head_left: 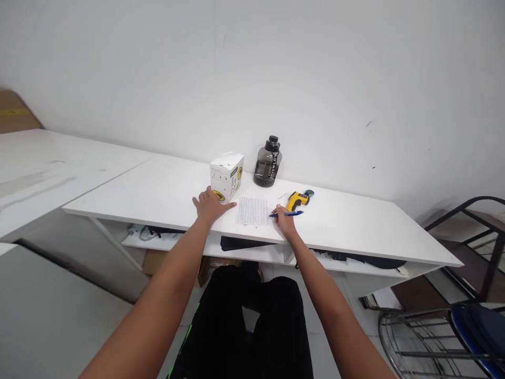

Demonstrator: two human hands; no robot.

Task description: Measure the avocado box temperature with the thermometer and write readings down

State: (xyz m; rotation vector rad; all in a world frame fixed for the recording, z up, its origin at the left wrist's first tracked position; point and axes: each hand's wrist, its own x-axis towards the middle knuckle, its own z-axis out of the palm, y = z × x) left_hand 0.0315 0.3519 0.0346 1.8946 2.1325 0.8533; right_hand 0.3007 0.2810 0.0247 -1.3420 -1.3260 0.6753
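Evidently, in the head view, the hazards gather around the written sheet [252, 211], which lies flat on the white table [355, 226]; clock positions are read from its centre. At three to four o'clock, the right hand [282, 220] has its fingers closed together on a blue pen [295, 213], whose tip points at the sheet's right margin; whether it touches the paper cannot be told. At nine o'clock, the left hand [209, 205] is spread, its fingers apart and placed at the lower left of a white box [223, 180], its thumb reaching toward the sheet. Contact with the box seems likely, but no grip on it is evident.

Judged risks: neither palm appears to hold the sheet down, so a pull from the pen could drag or skew it. The box stands upright at ten to eleven o'clock; a sideways push from the left fingers might turn it or send it over the paper. Toward two to three o'clock, a yellow pistol-shaped device [296, 200] lies close behind the pen's rear end, and a wide sweep of the right hand could knock it. Between twelve and one, a dark bottle [265, 166] stands near the wall; a shoved box could strike it.
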